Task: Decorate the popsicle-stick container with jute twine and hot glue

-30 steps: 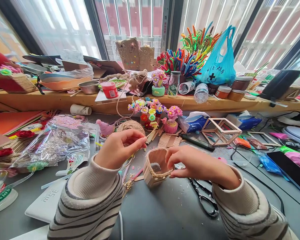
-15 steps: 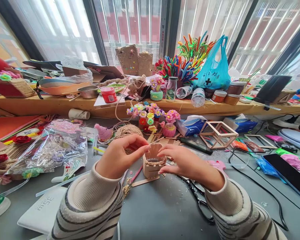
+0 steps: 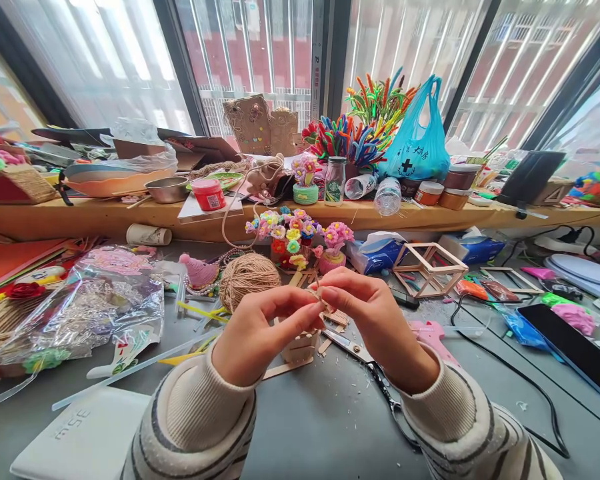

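Observation:
My left hand (image 3: 267, 323) and my right hand (image 3: 370, 320) meet at the fingertips in the middle of the head view. Between them they pinch a short piece of tan twine (image 3: 317, 288), mostly covered by the fingers. Just below and behind my hands stands a small pot of pale craft sticks (image 3: 300, 347); my fingers hide its upper part. A flat craft stick (image 3: 287, 368) lies at its foot. Behind my left hand sits a ball of jute twine (image 3: 249, 279). Black-handled scissors (image 3: 393, 407) lie beside my right wrist, with the blades toward the pot.
A pink glue gun (image 3: 434, 339) rests right of my right hand, with a black cable (image 3: 523, 383) curving past. Farther right are a phone (image 3: 573, 347) and a stick cube frame (image 3: 430, 268). A white box (image 3: 77, 430) lies front left. Yarn flowers (image 3: 290, 230) stand behind.
My hands have come together above the pot, the right moving left to join the left fingertips. The pot's rim, visible before, is now covered. The whole view has shifted slightly.

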Demonstrator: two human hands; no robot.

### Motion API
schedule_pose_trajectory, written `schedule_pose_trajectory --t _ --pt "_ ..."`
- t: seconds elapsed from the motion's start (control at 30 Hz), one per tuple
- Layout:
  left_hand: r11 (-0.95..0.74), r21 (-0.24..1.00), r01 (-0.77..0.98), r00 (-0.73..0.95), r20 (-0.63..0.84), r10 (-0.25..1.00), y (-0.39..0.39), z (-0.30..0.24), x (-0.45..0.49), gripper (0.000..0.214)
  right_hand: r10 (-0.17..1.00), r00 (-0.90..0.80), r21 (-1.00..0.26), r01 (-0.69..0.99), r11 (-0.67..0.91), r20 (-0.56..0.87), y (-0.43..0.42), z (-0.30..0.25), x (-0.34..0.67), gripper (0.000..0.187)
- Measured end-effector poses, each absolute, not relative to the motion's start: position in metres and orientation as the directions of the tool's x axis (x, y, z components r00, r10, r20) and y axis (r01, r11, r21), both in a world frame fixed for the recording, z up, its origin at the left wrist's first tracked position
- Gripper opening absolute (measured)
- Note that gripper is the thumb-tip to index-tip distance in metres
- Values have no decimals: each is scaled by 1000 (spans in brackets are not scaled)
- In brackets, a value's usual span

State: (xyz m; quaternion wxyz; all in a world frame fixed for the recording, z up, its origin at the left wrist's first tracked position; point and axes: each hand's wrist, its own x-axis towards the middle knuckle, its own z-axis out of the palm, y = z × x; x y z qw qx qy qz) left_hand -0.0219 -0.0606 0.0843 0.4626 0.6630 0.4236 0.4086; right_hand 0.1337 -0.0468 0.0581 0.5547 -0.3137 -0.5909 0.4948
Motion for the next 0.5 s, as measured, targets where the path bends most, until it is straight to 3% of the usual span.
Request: schedule_pose_trajectory --t 0.3,0.5 --pt "-232 951 204 288 168 943 -64 84 -20 19 925 -201 -904 -355 238 322 -52 61 130 12" --pt "-351 911 216 198 311 930 -70 83 -13 9 937 -139 -913 -308 266 320 -58 65 129 18"
